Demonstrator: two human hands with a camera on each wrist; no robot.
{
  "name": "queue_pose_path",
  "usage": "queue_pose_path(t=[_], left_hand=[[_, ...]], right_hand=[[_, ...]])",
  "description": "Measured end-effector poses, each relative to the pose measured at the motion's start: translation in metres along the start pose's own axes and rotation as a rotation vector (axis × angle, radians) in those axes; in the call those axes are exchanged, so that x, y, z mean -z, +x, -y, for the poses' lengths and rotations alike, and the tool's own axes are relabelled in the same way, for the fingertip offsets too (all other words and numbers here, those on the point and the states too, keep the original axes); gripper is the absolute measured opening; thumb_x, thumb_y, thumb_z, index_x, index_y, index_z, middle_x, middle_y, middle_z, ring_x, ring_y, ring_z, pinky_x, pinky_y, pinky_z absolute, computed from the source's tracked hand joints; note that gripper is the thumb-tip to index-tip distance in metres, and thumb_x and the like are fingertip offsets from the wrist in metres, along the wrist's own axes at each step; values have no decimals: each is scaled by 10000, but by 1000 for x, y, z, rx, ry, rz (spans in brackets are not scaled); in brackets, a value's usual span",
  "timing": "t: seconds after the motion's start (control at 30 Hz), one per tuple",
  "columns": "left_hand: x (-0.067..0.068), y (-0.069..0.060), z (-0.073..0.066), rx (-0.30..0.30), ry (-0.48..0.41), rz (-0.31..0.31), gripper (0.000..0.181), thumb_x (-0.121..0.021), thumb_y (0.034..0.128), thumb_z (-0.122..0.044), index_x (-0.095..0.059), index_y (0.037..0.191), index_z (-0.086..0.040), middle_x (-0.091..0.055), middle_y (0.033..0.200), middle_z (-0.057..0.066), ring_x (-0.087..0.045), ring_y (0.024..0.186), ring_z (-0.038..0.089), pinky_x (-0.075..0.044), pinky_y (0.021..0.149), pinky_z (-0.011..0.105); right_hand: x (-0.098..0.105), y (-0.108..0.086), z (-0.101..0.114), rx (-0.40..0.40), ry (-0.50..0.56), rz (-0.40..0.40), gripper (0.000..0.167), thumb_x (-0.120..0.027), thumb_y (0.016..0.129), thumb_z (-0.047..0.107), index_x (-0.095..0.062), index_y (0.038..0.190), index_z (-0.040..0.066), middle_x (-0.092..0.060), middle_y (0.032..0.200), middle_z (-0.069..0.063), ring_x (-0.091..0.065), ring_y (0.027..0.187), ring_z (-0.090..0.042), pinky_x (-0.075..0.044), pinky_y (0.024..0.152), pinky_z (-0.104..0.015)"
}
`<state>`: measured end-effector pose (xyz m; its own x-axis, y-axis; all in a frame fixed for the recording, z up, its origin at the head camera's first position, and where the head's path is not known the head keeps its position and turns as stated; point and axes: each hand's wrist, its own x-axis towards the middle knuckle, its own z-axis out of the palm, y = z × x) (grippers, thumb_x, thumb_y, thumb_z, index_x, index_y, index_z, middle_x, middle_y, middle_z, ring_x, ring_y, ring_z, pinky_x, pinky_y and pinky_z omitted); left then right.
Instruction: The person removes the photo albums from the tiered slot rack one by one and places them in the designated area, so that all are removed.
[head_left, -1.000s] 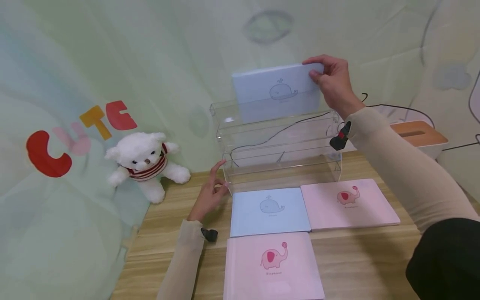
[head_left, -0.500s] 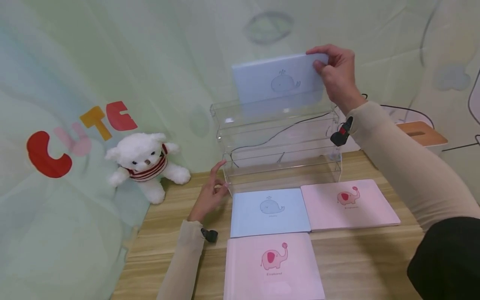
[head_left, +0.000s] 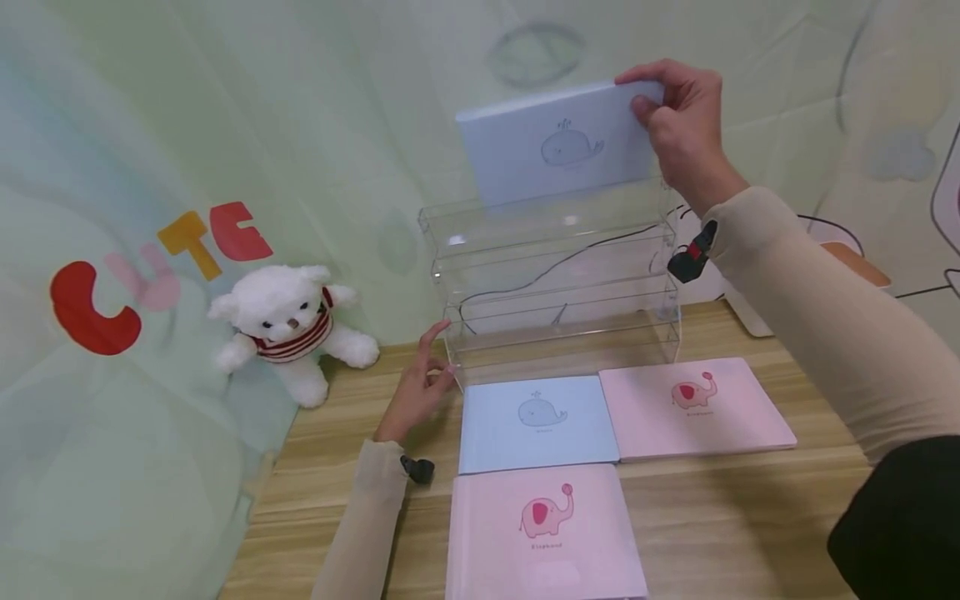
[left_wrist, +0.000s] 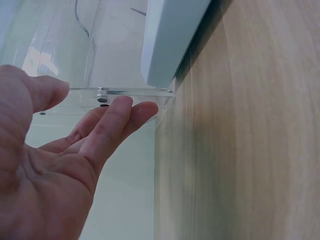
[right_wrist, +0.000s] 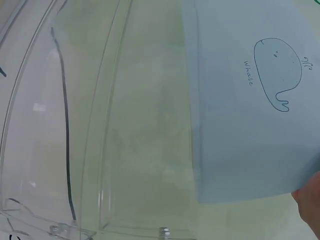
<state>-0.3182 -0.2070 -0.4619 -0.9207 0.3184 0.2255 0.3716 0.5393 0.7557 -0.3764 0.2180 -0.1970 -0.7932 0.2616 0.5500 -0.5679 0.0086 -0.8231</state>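
Observation:
My right hand [head_left: 686, 137] pinches the upper right corner of a light blue booklet [head_left: 517, 150] with a whale drawing. The booklet stands upright at the clear acrylic rack's [head_left: 562, 333] top tier, its lower part behind the clear front. In the right wrist view the booklet [right_wrist: 250, 145] shows the word Whale beside its drawing. My left hand [head_left: 420, 392] is at the rack's lower left side; in the left wrist view the hand's [left_wrist: 65, 170] fingers touch the side panel. Another blue whale booklet [head_left: 495, 433] lies flat in front of the rack.
A pink elephant booklet [head_left: 637, 417] lies right of the flat blue one, and another [head_left: 487, 533] lies nearer me. A white plush bear [head_left: 258, 304] sits at the left. Right of the rack is a box with a wood-coloured top [head_left: 862, 262]. Black cable [head_left: 555, 268] runs behind the rack.
My right hand has moved upward with the blue whale booklet, so more of it shows above the rack's top tier. My left hand has stayed at the rack's side.

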Motion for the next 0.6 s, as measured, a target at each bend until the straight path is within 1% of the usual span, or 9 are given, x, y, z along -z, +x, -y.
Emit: queue_pose_path(t=[0.13,0.27,0.33,0.47,0.6], left_hand=[[0,1,0,-10,3,-1,743,-614,1097,-182,-217,1659,-463,-763,1115,232,-806,931,378,-598,889,463],[-1,2,0,-21,-4,-7,745,-619,1094,-171,-224,1660,-451,-765,1108,231,-800,961,363,-609,891,467],[-2,2,0,-22,-8,-11,749,-621,1092,-162,-227,1659,-453,-767,1104,232,-800,967,367,-610,895,478],[-2,2,0,-22,-9,-12,754,-621,1092,-150,-228,1658,-456,-770,1092,241,-808,943,379,-604,910,512],[-1,1,0,-17,-3,-13,754,-622,1093,-163,-225,1655,-471,-772,1102,229,-811,943,358,-599,930,537]], right_hand=[[2,-1,9,-9,-3,-13,422,-549,991,-161,-861,1063,113,-804,988,27,-735,1054,-158,-535,1107,-352],[4,-2,16,-33,26,-37,413,-550,995,-157,-858,1063,109,-798,1008,20,-731,1059,-175,-525,1123,-365],[6,-4,19,-58,49,-48,402,-554,996,-156,-855,1065,100,-780,1018,11,-715,1063,-190,-516,1125,-371],[10,-11,22,-119,96,-66,377,-558,1008,-141,-847,1083,89,-729,1051,9,-684,1112,-202,-477,1188,-402],[15,-16,22,-167,137,-92,380,-563,1001,-155,-848,1079,84,-728,1031,-1,-680,1137,-205,-456,1204,-414]])
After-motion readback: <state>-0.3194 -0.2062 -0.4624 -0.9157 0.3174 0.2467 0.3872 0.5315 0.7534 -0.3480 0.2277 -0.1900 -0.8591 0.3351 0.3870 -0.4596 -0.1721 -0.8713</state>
